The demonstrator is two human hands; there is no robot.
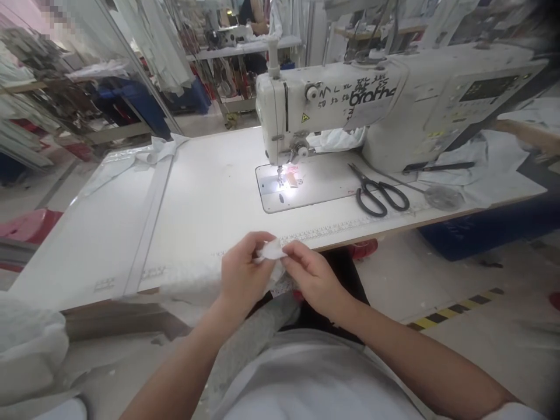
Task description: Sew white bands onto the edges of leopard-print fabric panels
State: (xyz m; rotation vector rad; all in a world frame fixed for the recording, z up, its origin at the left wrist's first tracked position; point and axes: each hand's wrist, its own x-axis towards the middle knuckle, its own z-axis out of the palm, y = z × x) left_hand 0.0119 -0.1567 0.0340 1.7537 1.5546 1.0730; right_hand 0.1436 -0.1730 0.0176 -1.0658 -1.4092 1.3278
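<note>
Both my hands meet at the near edge of the white sewing table [210, 192]. My left hand [240, 271] and my right hand [311, 277] each pinch a small piece of white fabric [272, 249] held between them. More white lace-like fabric [245, 344] hangs from below my hands down over my lap. The white sewing machine [350, 99] stands behind, its lit needle area [289, 178] well beyond my hands.
Black scissors [380, 195] lie on the table right of the needle plate. White cloth [485, 163] is piled at the right under the machine, and a long white strip [151, 216] runs along the left. Another person works at a far table [254, 17].
</note>
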